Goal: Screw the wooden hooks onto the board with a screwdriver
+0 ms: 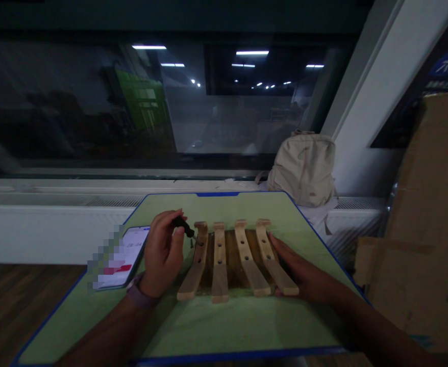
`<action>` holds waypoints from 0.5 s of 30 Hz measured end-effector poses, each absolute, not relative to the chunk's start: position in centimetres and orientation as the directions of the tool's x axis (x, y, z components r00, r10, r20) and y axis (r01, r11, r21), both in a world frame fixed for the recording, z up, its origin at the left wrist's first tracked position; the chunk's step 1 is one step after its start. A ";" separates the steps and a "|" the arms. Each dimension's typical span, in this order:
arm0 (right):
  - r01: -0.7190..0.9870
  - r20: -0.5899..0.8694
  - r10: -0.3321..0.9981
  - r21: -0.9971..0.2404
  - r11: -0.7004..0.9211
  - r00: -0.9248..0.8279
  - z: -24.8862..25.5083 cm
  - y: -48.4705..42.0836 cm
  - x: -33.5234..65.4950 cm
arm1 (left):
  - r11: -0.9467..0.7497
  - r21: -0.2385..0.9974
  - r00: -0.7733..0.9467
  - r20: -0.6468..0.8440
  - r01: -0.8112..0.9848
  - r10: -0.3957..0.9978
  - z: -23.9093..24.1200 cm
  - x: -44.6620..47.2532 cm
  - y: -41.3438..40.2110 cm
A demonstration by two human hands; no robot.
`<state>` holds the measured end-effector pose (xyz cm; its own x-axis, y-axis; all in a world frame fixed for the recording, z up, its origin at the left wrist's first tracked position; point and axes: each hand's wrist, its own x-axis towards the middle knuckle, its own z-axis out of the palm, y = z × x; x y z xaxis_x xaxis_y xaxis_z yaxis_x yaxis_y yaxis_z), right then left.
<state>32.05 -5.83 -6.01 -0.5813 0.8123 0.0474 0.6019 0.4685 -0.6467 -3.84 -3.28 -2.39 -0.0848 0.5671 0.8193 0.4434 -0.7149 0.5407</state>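
Note:
My left hand (165, 252) is closed on the black handle of a small screwdriver (183, 225). Its thin tip reaches a hole in the leftmost of several curved wooden hooks (194, 272). These pale strips lie side by side across a brown wooden board (231, 255), each with two dark holes and a bent far end. A small screw (192, 243) seems to stand beside the leftmost strip. My right hand (298, 265) rests against the board's right edge and the rightmost hook, gripping them from the side; some of its fingers are hidden.
A phone (119, 262) with a lit screen lies left of my left wrist on the green, blue-edged table (247, 326). Beyond the table stand a beige backpack (304, 165) on the sill and a dark window. Large cardboard (419, 224) leans at the right.

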 end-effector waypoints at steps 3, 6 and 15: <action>0.594 0.056 0.811 -0.651 0.472 -0.583 -6.0 -6.0 32.1 | -0.715 0.497 -0.088 0.845 0.491 0.527 -2.0 -3.9 -3.3; 0.593 0.056 0.812 -0.654 0.470 -0.581 -6.1 -6.0 32.1 | -0.685 0.506 -0.113 0.839 0.525 0.533 -2.1 -3.9 -3.4; 0.590 0.053 0.809 -0.656 0.470 -0.586 -6.0 -6.0 32.1 | -0.728 0.531 -0.106 0.832 0.434 0.544 -2.0 -3.5 -3.3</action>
